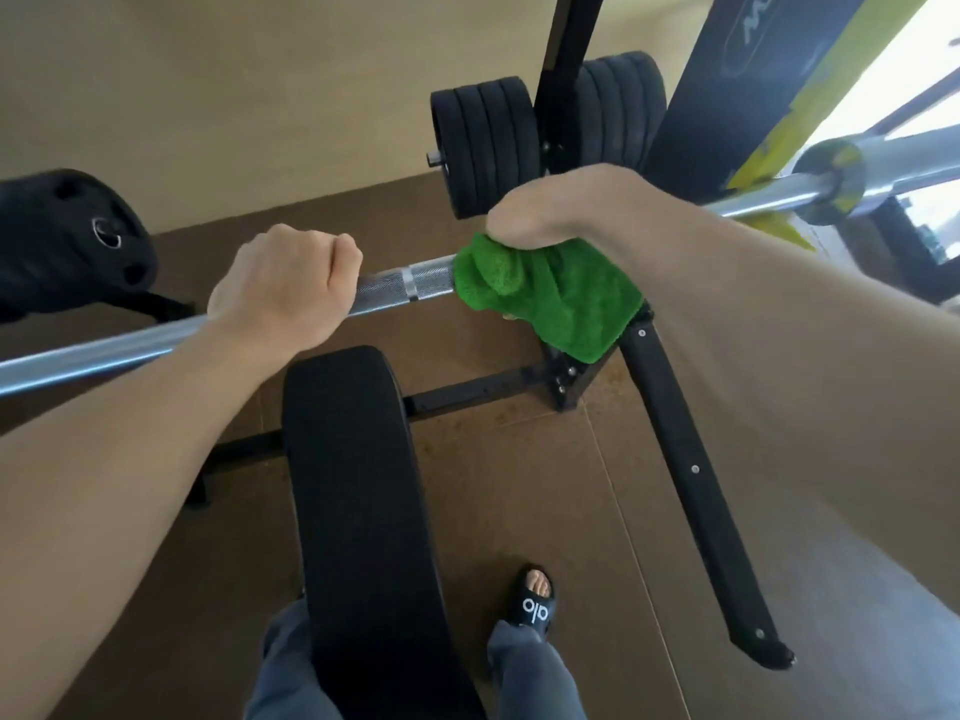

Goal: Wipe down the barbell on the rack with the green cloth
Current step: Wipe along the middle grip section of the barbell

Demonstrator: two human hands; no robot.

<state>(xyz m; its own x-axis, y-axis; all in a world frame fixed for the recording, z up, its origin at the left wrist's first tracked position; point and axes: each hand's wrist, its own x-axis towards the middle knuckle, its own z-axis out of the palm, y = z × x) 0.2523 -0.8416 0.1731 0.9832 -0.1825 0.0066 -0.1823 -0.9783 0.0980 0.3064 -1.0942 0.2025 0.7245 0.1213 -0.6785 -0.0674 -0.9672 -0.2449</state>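
A silver barbell (410, 285) runs across the view from lower left to upper right, with a knurled middle section. My left hand (283, 288) is wrapped around the bar left of centre. My right hand (550, 210) grips the green cloth (550, 296), which is folded around the bar just right of the knurled part and hangs below it. The bar under the cloth is hidden. At the right, the bar's thicker sleeve (831, 181) shows.
A black padded bench (358, 491) lies below the bar between my legs. Black rack legs (691, 470) spread over the brown floor. Stacked black weight plates (483, 142) hang on the upright behind; another plate (72, 236) sits at left. My sandalled foot (535, 600) stands right of the bench.
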